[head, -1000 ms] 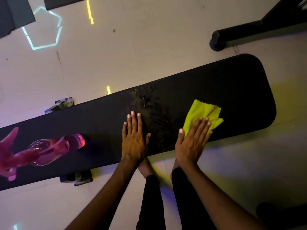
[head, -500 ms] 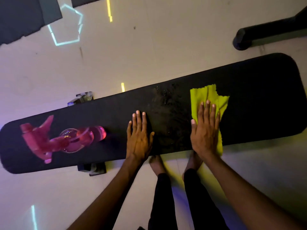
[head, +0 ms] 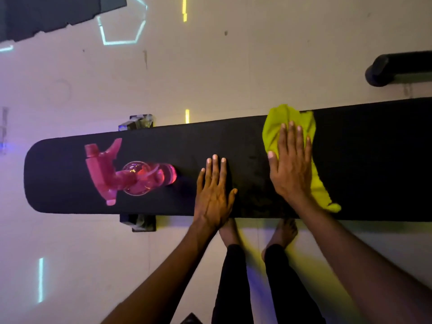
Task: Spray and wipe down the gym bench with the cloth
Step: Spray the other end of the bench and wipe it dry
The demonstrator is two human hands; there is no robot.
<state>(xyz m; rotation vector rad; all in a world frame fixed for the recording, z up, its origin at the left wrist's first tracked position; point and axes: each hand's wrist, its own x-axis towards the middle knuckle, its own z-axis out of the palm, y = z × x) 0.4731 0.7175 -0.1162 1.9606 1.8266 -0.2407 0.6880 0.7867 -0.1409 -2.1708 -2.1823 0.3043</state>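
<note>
A long black gym bench (head: pixel 374 164) runs across the view from left to right. My right hand (head: pixel 291 167) lies flat on a yellow-green cloth (head: pixel 275 127), pressing it onto the pad; the cloth reaches the far edge and trails toward the near edge. My left hand (head: pixel 214 192) rests flat on the bare pad, fingers apart, holding nothing. A pink spray bottle (head: pixel 131 176) stands on the bench left of my left hand, apart from it. A faint damp patch shows between my hands.
The bench's metal feet (head: pixel 138 122) stick out on both sides near its left end. A black padded bar (head: pixel 397 69) lies on the floor at the upper right. My bare feet (head: pixel 282 232) stand by the near edge. Pale floor with light strips surrounds the bench.
My right hand has slid the cloth away from me across the pad to its far edge. The view has shifted left, bringing the whole spray bottle into sight. My left hand stays planted.
</note>
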